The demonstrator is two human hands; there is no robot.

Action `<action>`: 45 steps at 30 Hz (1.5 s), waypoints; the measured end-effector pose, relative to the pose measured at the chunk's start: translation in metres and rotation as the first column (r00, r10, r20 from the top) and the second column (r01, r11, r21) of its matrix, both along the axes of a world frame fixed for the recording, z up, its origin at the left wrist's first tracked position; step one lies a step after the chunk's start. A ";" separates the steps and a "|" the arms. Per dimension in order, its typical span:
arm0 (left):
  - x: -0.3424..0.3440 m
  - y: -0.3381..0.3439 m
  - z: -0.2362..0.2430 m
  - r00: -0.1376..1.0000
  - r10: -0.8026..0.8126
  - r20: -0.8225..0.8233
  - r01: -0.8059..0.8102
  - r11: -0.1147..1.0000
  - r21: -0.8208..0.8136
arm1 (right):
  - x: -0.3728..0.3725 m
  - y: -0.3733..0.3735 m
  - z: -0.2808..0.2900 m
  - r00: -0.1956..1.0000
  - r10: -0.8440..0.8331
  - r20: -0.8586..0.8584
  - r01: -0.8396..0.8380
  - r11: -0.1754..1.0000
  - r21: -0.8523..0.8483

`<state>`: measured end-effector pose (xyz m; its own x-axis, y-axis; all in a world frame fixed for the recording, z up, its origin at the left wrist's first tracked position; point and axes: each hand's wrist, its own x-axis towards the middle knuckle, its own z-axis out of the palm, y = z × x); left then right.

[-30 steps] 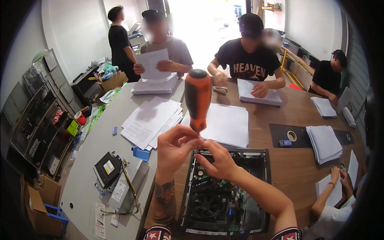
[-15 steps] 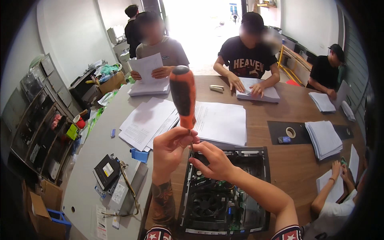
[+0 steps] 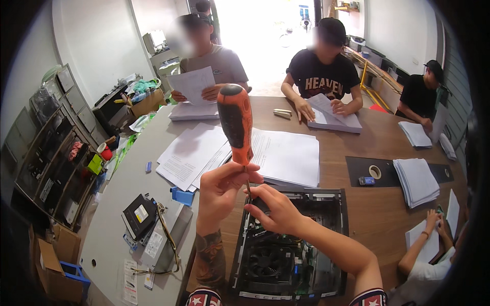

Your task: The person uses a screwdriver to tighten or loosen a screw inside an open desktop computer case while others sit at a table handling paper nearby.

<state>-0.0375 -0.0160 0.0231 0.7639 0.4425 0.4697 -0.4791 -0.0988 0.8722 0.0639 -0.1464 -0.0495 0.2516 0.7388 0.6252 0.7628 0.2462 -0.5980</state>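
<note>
Head view shows an orange and black screwdriver point(image 3: 235, 122) held upright, its handle above the left hand point(image 3: 219, 191) and its metal shaft running down between the fingers. The left hand grips the shaft just below the handle with thumb and fingertips. Just beside it, the right hand point(image 3: 273, 209) pinches the shaft lower down; the tip is hidden by its fingers. Beneath the right hand and forearm lies an open computer case point(image 3: 344, 229), a black fan point(image 3: 268, 263) inside. To the left of the left hand, a metal power box point(image 3: 176, 229) with loose cables point(image 3: 171, 239) sits next to a black disc drive point(image 3: 139, 213). Beyond both hands, printed sheets point(image 3: 291, 158) cover part of the table point(image 3: 112, 224), and farther out two people point(image 3: 212, 64) point(image 3: 326, 69) handle paper stacks.
</note>
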 end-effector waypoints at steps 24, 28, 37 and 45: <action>0.012 0.002 -0.003 0.999 -0.012 0.036 0.012 1.000 -0.015 | -0.003 -0.075 0.048 0.946 -0.121 0.302 0.136 0.990 -0.030; -0.007 0.013 0.002 0.998 0.057 0.018 -0.058 0.996 0.071 | -0.014 -0.229 0.086 0.995 0.023 -0.099 -0.071 0.848 -0.524; 0.013 0.001 -0.006 1.000 -0.015 -0.019 0.016 0.996 0.086 | -0.107 -0.507 -0.078 0.165 -0.926 -0.339 0.834 0.315 -0.454; 0.000 -0.001 0.002 0.998 0.040 0.039 -0.045 0.992 0.121 | -0.049 -0.491 -0.097 0.063 -0.990 -0.128 0.821 0.124 -0.558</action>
